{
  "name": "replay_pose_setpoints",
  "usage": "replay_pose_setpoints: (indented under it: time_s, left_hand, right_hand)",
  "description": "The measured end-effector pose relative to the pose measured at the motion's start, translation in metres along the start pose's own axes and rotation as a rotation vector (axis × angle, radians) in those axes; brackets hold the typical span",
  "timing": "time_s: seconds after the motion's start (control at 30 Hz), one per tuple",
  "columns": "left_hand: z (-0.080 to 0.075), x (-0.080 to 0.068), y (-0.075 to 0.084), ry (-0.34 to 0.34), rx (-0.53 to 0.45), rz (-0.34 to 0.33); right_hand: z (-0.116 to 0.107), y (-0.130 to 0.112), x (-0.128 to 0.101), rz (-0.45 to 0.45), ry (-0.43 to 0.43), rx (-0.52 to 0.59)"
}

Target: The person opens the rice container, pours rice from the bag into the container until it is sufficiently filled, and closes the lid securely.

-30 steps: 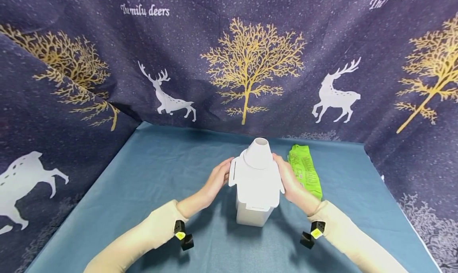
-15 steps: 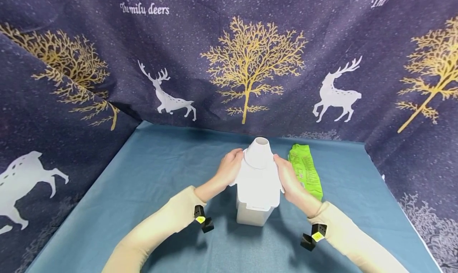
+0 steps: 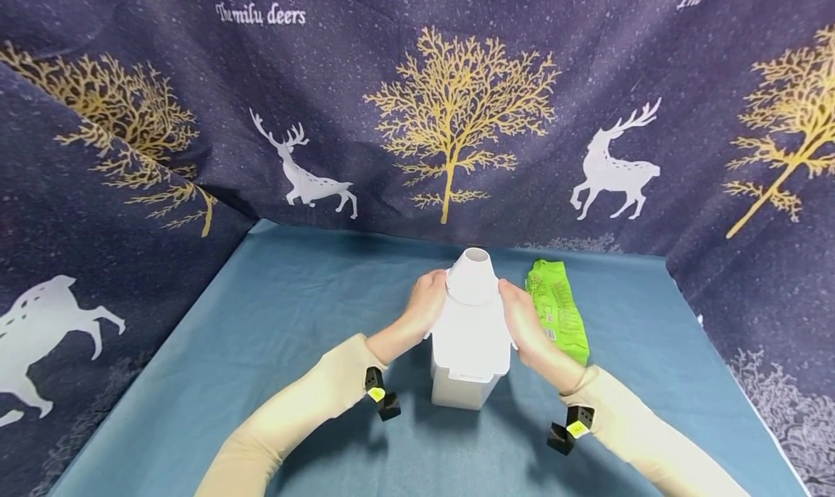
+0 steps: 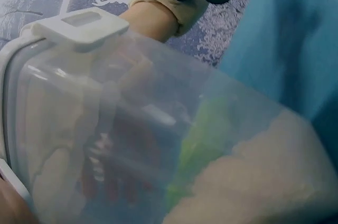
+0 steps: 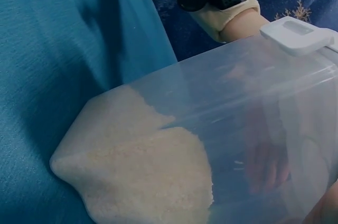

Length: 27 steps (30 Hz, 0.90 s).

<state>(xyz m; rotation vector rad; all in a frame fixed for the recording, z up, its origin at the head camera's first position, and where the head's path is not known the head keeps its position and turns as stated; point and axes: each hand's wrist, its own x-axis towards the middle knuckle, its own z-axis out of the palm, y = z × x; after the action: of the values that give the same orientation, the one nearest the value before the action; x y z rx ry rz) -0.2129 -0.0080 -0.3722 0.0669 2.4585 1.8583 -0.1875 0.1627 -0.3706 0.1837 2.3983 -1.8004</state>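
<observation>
clear container, held both sides

item: clear container [image 3: 468, 352] with white lid [image 3: 471, 334] and cone spout [image 3: 472, 277], upright on the blue cloth [image 3: 274, 323], part-filled with pale grain [image 5: 142, 176]. my left hand [image 3: 427, 305] and my right hand [image 3: 522, 316] press its upper sides, fingers curved against the lid. green packet [image 3: 556, 308] lies just beside my right hand.

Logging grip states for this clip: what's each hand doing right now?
Left hand: grips the white container lid.
Right hand: grips the same lid's other side.
</observation>
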Motion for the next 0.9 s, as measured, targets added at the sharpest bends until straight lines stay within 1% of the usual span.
replay_pose_setpoints:
  time_s: [0.1,0.2,0.37,0.53,0.7,0.9]
  left_hand:
    - [0.0011,0.0005,-0.001,-0.007,-0.083,-0.028]
    - [0.0017,-0.0003,-0.0014,-0.009,-0.135,-0.059]
    - [0.0022,0.0,-0.0025,-0.02,-0.157,-0.079]
    - [0.0015,0.0007,-0.0007,-0.024,-0.162,-0.075]
    - [0.0024,0.0012,-0.0022,-0.048,-0.227,-0.072]
    - [0.0053,0.0006,-0.0048,-0.068,-0.296,-0.088]
  right_hand:
    - [0.0009,-0.0005,0.0,-0.008,0.005,0.001]
    - [0.0015,-0.0004,0.0008,-0.015,0.013,-0.003]
    - [0.0019,-0.0004,0.0025,-0.029,0.034,-0.027]
    - [0.0022,-0.0026,0.0025,-0.056,0.049,-0.04]
    - [0.0039,-0.0046,0.0016,-0.042,0.049,-0.044]
    - [0.0066,-0.0041,0.0022,-0.024,0.055,-0.039]
